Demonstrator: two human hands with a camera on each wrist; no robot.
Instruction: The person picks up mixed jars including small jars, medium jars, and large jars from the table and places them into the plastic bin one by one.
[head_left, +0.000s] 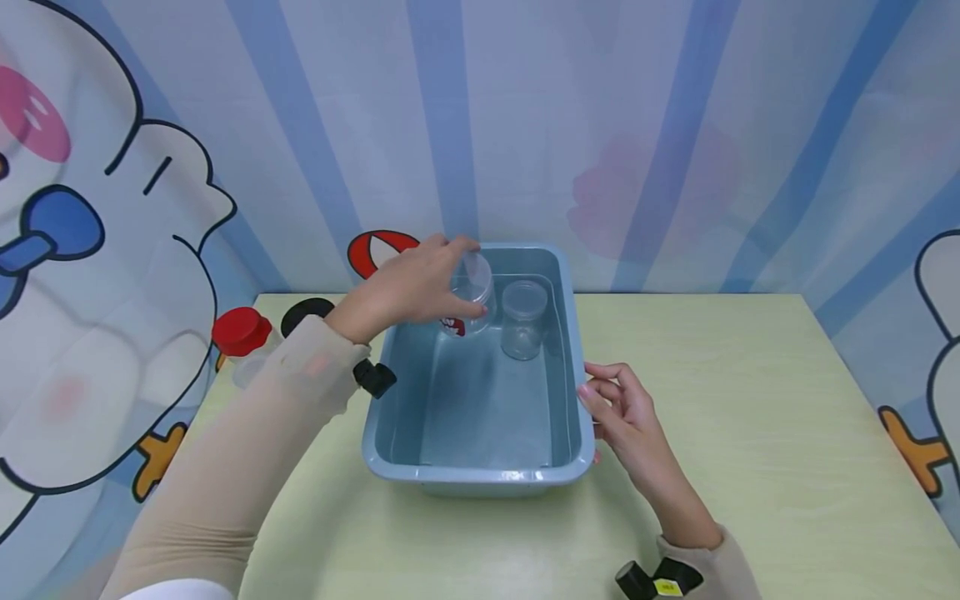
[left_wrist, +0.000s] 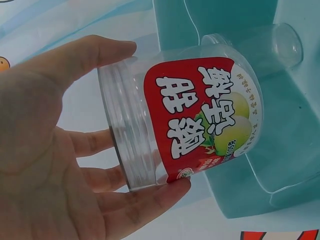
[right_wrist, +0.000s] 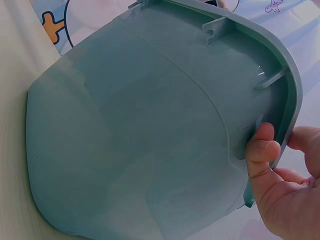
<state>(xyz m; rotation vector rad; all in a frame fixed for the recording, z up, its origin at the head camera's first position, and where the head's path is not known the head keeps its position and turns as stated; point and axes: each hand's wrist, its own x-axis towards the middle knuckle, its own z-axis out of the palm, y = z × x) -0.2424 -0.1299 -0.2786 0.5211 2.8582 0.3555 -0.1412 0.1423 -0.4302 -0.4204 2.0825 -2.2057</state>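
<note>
head: above, facing down | wrists: close-up | shared: basin [head_left: 577, 333]

The tub [head_left: 480, 475] sits mid-table [head_left: 750, 433], two jars at its far end: one jar [head_left: 522, 321] stands inside, the other jar [head_left: 474, 292] is held just left of it. A bottle [head_left: 243, 342] stands off the tub's left.

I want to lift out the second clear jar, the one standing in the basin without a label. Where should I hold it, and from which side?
Probably from above: the unlabeled jar stands upright with its open mouth up, near the blue basin's far right wall. Pinch around its rim; the left hand with the labeled jar crowds its left side.
</note>
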